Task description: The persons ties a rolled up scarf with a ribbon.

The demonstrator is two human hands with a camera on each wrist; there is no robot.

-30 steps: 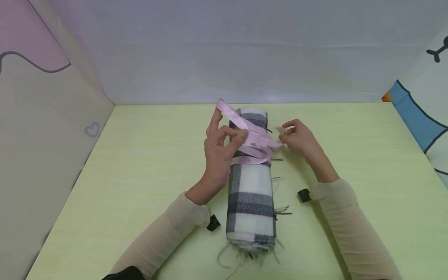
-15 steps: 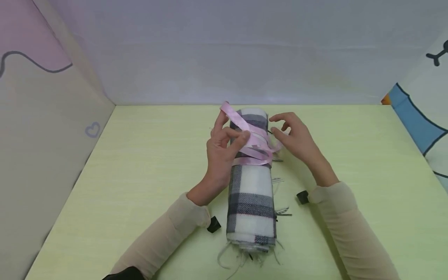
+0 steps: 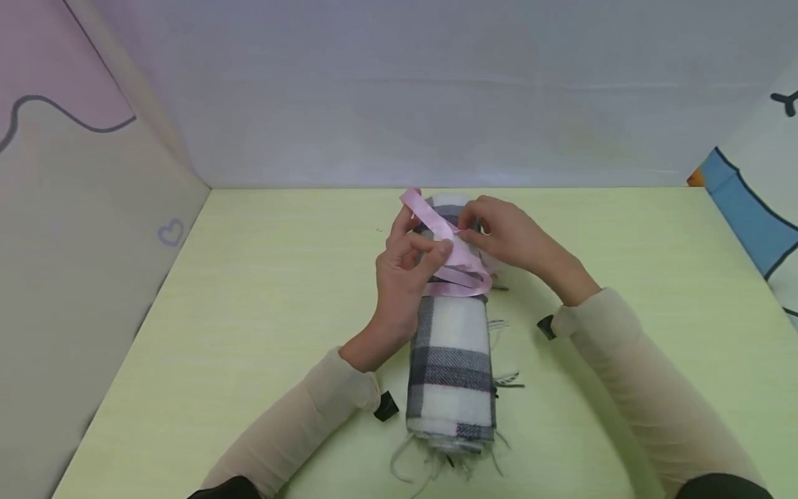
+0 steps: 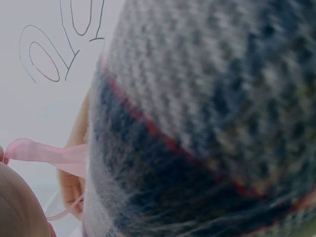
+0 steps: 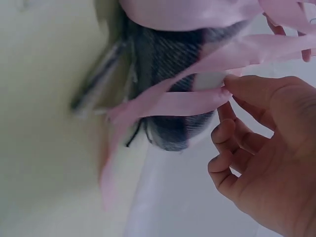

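Head view: rolled plaid scarf (image 3: 450,353) lying lengthwise on green table (image 3: 262,291), fringe at its near end. Pink ribbon (image 3: 458,267) looped round the scarf's far half, one strand rising up and left past the scarf's far end. Left hand (image 3: 408,267) against the scarf's left side, thumb and curled forefinger pinching the ribbon on top of the scarf. Right hand (image 3: 505,232) over the scarf's far right side, fingertips bent in and closed on the ribbon just beside the left thumb. Both hands touching the ribbon at nearly the same spot. Black tab (image 3: 386,407) near the scarf's left side by the left cuff; another black tab (image 3: 546,326) right of the scarf at the right cuff. Pale sleeves on both arms.

Left wrist view: scarf (image 4: 212,123) filling most of the frame, very close and blurred. Ribbon (image 4: 44,152) running out left of the scarf. Grip not readable here.

Right wrist view: scarf end (image 5: 170,69) with ribbon (image 5: 182,101) crossing it. Right hand (image 5: 266,148) right of the scarf, thumb and forefinger pinching the ribbon, other fingers curled loosely below. Loose ribbon tail hanging down left of the scarf toward the table (image 5: 44,148).
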